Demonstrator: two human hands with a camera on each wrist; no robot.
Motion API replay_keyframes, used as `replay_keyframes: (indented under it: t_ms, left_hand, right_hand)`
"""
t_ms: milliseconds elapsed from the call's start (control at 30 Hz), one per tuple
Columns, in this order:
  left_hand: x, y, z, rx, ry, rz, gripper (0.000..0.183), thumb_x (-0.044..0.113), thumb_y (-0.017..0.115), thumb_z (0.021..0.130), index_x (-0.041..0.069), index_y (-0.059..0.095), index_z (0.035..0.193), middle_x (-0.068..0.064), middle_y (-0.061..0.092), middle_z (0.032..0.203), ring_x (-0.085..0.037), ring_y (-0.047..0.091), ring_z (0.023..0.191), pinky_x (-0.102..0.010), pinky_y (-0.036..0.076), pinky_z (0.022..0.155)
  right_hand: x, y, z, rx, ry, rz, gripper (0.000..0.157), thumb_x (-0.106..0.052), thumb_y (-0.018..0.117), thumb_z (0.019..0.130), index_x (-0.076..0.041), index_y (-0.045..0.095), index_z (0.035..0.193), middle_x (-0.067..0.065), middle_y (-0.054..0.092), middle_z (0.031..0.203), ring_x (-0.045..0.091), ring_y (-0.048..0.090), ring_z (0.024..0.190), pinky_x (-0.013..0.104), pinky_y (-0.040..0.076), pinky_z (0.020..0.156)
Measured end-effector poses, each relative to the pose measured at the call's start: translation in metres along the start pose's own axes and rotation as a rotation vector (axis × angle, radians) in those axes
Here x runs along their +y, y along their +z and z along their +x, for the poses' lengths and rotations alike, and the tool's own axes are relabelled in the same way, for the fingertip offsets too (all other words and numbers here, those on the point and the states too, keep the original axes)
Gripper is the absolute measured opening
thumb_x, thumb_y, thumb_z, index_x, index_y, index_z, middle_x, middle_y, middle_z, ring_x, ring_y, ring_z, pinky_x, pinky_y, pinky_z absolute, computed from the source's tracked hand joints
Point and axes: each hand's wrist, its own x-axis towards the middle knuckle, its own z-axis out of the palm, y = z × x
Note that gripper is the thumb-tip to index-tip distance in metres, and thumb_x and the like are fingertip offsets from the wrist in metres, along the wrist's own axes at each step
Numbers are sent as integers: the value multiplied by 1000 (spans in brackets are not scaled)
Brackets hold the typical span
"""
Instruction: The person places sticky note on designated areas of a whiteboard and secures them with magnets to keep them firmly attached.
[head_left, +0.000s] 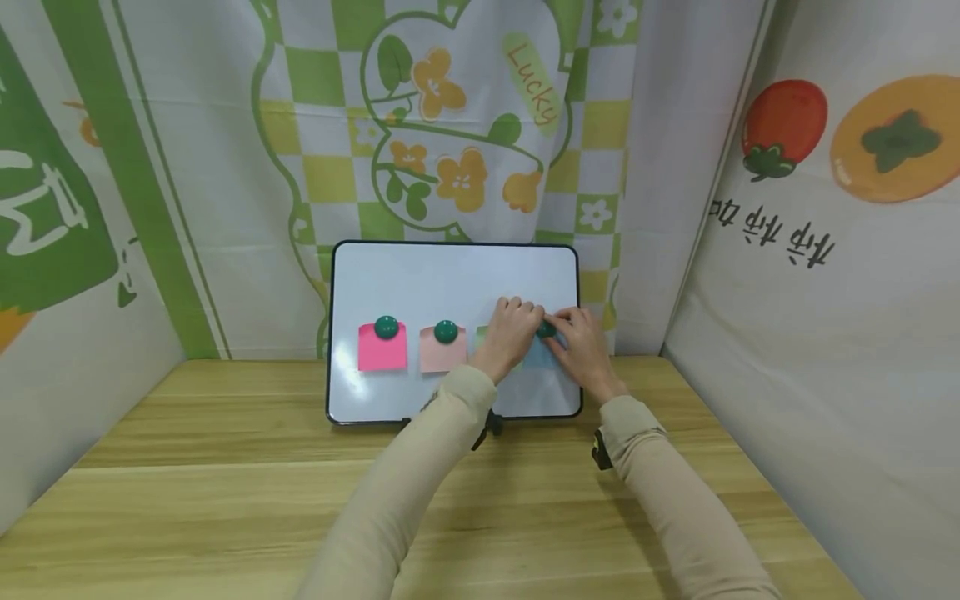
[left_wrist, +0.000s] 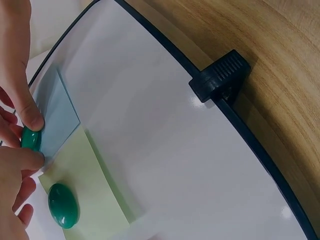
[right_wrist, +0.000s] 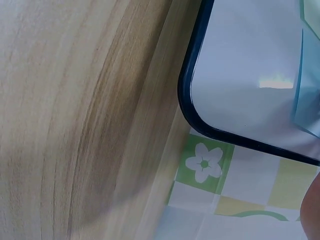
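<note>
On a whiteboard point(head_left: 450, 283), my right hand point(head_left: 587, 348) pinches a round green magnet point(head_left: 546, 330) between thumb and index finger. The magnet lies at the top of a light-blue sticky note point(head_left: 538, 357). From the other side my left hand point(head_left: 512, 332), fingers curled, holds the same magnet; in the left wrist view its thumb point(left_wrist: 30, 159) touches the magnet's end and the note's corner. Beside it, a pale-green note point(left_wrist: 92, 185) bears another green magnet point(left_wrist: 63, 206), hidden by my left hand in the head view. The right wrist view shows just the blue note's edge point(right_wrist: 306, 107).
To the left on the board are a bright-pink note point(head_left: 382, 354) and a pale-pink note point(head_left: 442, 357), each under a green magnet. A black clamp point(left_wrist: 220, 77) grips the board's lower edge. The board stands on a wooden table point(head_left: 225, 483) before a patterned curtain point(head_left: 450, 108).
</note>
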Motion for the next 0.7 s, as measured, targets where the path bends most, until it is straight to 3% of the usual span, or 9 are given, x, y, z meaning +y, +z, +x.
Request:
replay_keyframes:
  t_ms: [433,700]
  left_hand:
    - [-3,3,1,-68,-58,2,18,18,54,95,17,65,110,0,68,98,-17,59,85,-33,44,75]
    - [-6,3,-2,-64,-55,7,16,19,55,95,17,65,107,1,67,98,-17,58,85,-33,44,74]
  right_hand:
    - [1,6,0,-13,-1,13,41,-17,75,78,-5,65,116,13,58,105,29,50,95,43,39,83]
    - [2,9,-1,-28,24,-3,40,-20,72,81,-6,64,118,12,57,107,28,49,98,42,39,86]
